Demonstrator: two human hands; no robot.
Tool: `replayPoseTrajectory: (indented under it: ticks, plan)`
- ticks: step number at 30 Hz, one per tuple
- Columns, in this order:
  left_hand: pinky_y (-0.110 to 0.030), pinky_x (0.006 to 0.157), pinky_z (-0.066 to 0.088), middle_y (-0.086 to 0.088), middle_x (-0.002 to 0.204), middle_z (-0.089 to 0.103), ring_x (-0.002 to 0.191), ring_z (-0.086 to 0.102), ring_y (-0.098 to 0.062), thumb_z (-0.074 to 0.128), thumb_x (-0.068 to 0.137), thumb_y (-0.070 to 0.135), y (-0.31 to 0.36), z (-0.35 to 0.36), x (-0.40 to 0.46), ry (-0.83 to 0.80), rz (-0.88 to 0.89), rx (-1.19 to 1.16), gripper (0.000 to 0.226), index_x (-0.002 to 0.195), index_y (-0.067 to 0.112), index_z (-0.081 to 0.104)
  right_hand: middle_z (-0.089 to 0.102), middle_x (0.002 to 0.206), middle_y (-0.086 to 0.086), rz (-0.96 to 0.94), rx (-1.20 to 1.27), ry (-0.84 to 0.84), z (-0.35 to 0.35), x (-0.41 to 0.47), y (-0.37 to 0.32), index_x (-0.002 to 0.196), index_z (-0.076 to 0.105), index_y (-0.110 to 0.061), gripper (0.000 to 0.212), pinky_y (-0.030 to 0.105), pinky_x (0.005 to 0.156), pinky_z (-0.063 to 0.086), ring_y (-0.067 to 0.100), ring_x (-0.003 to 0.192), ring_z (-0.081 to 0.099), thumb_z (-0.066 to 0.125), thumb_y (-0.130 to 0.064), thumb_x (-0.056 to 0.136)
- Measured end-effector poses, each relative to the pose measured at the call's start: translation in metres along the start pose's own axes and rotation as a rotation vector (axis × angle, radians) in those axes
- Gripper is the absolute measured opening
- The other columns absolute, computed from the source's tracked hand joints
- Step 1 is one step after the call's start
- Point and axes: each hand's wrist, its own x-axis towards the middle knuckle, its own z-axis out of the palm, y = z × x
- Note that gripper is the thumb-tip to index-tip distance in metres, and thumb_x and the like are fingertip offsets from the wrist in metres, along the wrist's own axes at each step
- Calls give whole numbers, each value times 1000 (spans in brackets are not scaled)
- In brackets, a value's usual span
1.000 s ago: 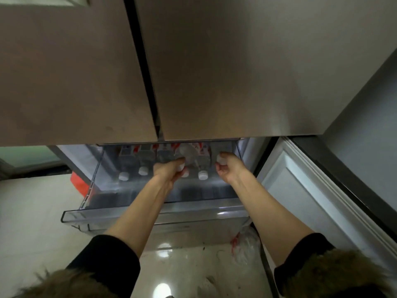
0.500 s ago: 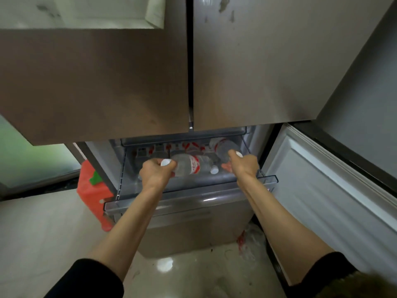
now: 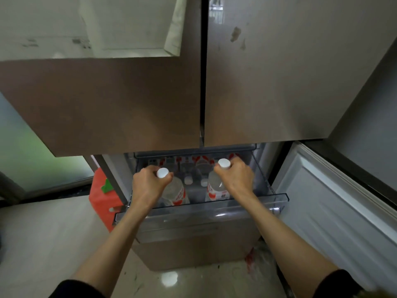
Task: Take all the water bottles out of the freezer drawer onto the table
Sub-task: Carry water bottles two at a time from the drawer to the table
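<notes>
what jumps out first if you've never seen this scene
Two bare hands, each gripping a white-capped water bottle by the neck: the left hand on the left bottle, the right hand on the right bottle. Both are in the pulled-out clear freezer drawer, under two closed brown fridge doors.

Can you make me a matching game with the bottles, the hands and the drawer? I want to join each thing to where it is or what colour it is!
Things:
1. left hand
2. right hand
3. bottle caps
4. freezer drawer

Descriptions:
A. white
B. pulled out, with more bottles lying at its back
C. holds the neck of the bottle nearer the open freezer door
D. holds the neck of the bottle nearer the red bag

Pairs: 1-D, 2-C, 3-A, 4-B
</notes>
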Motion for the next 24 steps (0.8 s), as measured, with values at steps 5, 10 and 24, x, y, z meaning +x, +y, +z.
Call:
replayPoseTrajectory:
  ticks: [5,10,24]
  plan:
    - [-26,62,42,-11,85,70,77,63,-23,70,77,39,-2,8,6,23,76,58,38,91,4,66,68,96,11,-40,-6,-107,16,1,-7,101,61,-5,48,36,72,52,28,92,64,66,-47,78]
    - [-33,68,47,-6,92,59,85,58,-24,65,78,46,-12,29,9,-44,116,36,40,99,12,59,65,100,8,-123,24,-224,23,-4,2,104,52,-12,47,39,75,53,25,95,61,66,-49,78]
    - [-21,98,37,6,126,50,119,46,-10,57,89,15,-42,30,21,-674,101,-361,42,126,26,41,49,135,-3,-182,141,-784,9,26,32,136,38,-24,67,30,102,37,11,120,47,72,-23,79]
